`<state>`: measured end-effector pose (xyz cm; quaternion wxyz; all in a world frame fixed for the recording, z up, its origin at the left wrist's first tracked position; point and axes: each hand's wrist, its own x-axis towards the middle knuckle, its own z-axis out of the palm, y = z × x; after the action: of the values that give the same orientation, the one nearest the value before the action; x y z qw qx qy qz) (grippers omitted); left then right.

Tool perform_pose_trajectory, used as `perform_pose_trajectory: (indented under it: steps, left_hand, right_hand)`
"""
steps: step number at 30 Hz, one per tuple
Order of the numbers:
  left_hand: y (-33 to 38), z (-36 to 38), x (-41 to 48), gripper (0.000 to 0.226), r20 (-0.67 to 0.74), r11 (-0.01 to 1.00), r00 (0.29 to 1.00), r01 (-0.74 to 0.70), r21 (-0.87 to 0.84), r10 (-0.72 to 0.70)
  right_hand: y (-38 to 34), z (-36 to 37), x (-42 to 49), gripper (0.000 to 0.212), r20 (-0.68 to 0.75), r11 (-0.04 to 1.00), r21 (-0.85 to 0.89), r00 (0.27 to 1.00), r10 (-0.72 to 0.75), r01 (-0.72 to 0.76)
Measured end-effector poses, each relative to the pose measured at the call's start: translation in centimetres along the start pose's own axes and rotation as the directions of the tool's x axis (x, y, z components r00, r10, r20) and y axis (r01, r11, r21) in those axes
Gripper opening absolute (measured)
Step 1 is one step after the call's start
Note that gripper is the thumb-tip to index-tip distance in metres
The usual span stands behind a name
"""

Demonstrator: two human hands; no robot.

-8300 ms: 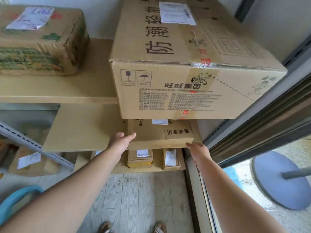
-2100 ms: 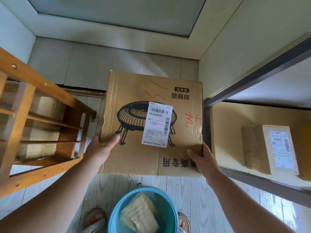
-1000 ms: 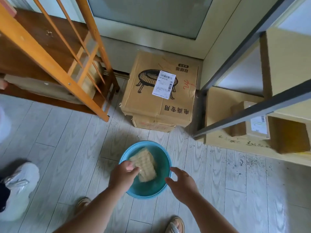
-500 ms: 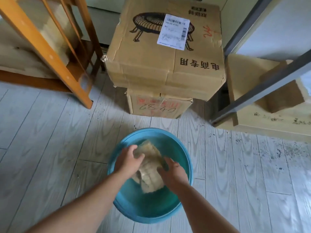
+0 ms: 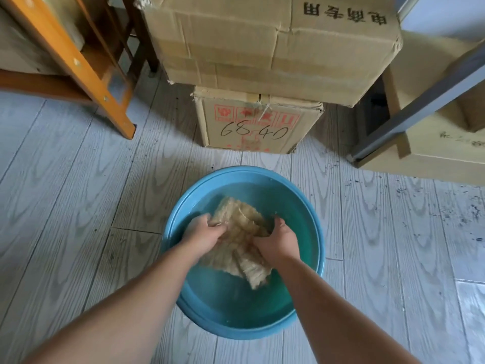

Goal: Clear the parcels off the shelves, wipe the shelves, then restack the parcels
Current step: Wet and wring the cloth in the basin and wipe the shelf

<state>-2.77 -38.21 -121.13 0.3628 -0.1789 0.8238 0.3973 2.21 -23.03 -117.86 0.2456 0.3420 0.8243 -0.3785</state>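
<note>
Cloth, beige and coarse-woven, lies bunched in the blue basin on the floor, soaking in shallow water. Its long axis runs from the far middle of the basin down toward the near right, the loose tail trailing nearest the person. Both hands are in it at the far half: the left hand has its fingers curled into the cloth's left edge, and the right hand grips the right edge the same way, thumb over the top. The 2 hands sit level with each other, the cloth between them, so neither is the nearer; a lift or a wring would start from an even, 2-sided hold, with the tail hanging below the right wrist.

My reading is that the wiping stage is starting: the cloth is being wetted and would need wringing before it meets a shelf.

Beyond the basin, 2 parcels stand stacked on the grey plank floor: a large carton on top of a smaller box marked 6840. To their right the grey metal shelf frame stands over a low shelf board, with another parcel partly visible behind the bar. At the left, an orange wooden rack leans into view. Dark specks dot the floor near the frame.
</note>
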Motion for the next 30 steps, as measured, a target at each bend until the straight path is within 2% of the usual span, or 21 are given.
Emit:
perform_pose_trajectory:
  steps: [2,4,6,8,12,15,18,19,23,27,30]
  left_hand:
    - [-0.1,0.3,0.2,0.034,0.015,0.984,0.999,0.034,-0.177,-0.032]
    - [0.3,0.5,-0.2,0.009,0.047,0.937,0.997,0.071,-0.342,-0.059]
    - [0.5,0.5,-0.7,0.017,0.12,0.876,0.99,0.122,-0.466,-0.074]
    - [0.8,0.3,-1.0,0.025,0.207,0.831,0.977,0.15,-0.536,-0.042]
    - [1.3,0.0,-1.2,0.031,0.327,0.794,0.945,0.177,-0.581,0.029]
    - [1.7,1.4,-2.0,0.028,0.266,0.807,0.963,0.115,-0.579,0.053]
    - [2.5,3.2,-2.9,0.036,0.161,0.841,0.987,0.105,-0.53,-0.022]
    - [2.8,3.4,-3.1,0.039,0.164,0.828,0.985,0.14,-0.543,-0.059]
    - [3.4,3.4,-2.9,0.052,0.206,0.712,0.97,0.237,-0.661,-0.133]
    - [4.7,4.2,-4.4,0.027,0.094,0.687,0.992,0.124,-0.716,-0.081]
    - [4.7,4.6,-4.7,0.031,-0.048,0.775,0.999,-0.018,-0.631,-0.016]
  right_hand:
    - [0.4,0.3,0.8,0.039,0.009,0.972,0.226,0.998,0.07,-0.07]
    - [0.4,0.6,0.9,0.022,0.057,0.862,0.486,0.989,0.135,-0.145]
    - [0.0,0.6,0.5,0.013,0.144,0.702,0.685,0.98,0.134,-0.196]
    - [-0.2,0.6,0.4,0.013,0.178,0.593,0.784,0.981,0.073,-0.186]
    - [-0.1,0.4,0.5,0.016,0.094,0.604,0.789,0.993,0.069,-0.117]
    - [-0.5,0.4,0.0,0.032,0.074,0.632,0.774,0.997,-0.015,-0.048]
    - [-1.7,1.1,-1.0,0.005,-0.049,0.705,0.704,0.996,-0.071,0.085]
    - [-2.2,1.4,-1.4,0.004,-0.088,0.706,0.699,0.994,-0.07,0.112]
    - [-3.0,2.3,-2.2,0.027,-0.196,0.679,0.719,0.981,-0.01,0.15]
    - [-2.8,1.8,-1.8,0.039,-0.285,0.751,0.633,0.958,-0.001,0.189]
    - [-2.6,1.7,-1.7,0.041,-0.267,0.787,0.597,0.964,0.011,0.156]
